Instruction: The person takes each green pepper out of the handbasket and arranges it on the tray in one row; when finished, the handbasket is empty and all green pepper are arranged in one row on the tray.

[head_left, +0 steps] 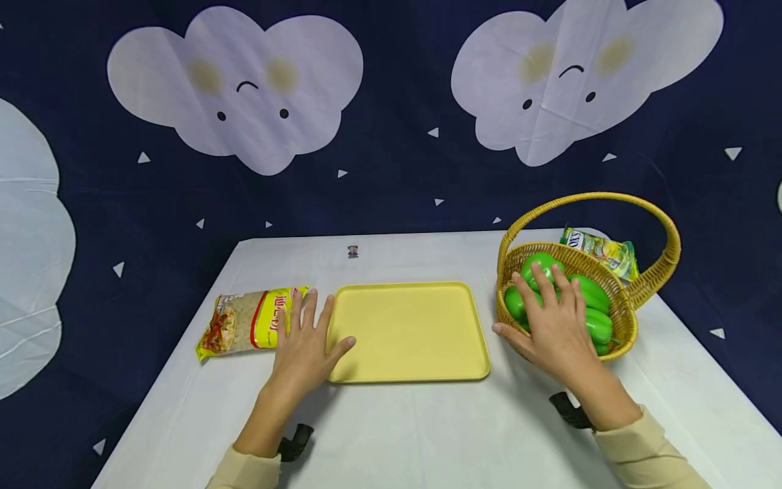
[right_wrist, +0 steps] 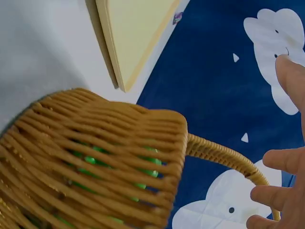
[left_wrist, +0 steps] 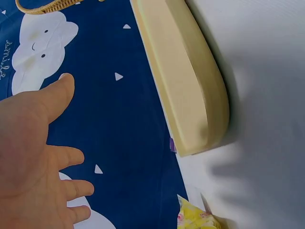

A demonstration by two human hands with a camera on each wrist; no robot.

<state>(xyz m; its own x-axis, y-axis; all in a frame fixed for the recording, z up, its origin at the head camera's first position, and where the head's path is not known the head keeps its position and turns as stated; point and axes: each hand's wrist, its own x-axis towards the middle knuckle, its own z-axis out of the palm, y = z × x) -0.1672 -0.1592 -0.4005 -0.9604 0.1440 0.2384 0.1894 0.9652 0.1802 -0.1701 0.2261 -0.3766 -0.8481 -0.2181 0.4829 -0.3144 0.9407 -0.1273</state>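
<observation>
With fingers spread, my left hand (head_left: 303, 356) hovers between a bag of noodles (head_left: 250, 320) and a yellow tray (head_left: 409, 333). In the left wrist view the left palm (left_wrist: 24, 162) holds nothing, and the tray's side (left_wrist: 209, 86) lies beyond it. My right hand (head_left: 556, 333) is spread over a wicker basket (head_left: 626, 339) of green bell peppers (head_left: 589, 293). From the right wrist view, the right fingers (right_wrist: 281, 161) stand apart from the basket's woven wall (right_wrist: 95, 152), gripping nothing.
Behind the basket lies a green and yellow snack packet (head_left: 601, 251). A tiny wrapped item (head_left: 353, 252) sits near the white table's (head_left: 415, 435) back edge. The basket's tall handle (head_left: 592, 195) arches above it. A dark blue cloth with clouds (head_left: 391, 136) hangs behind.
</observation>
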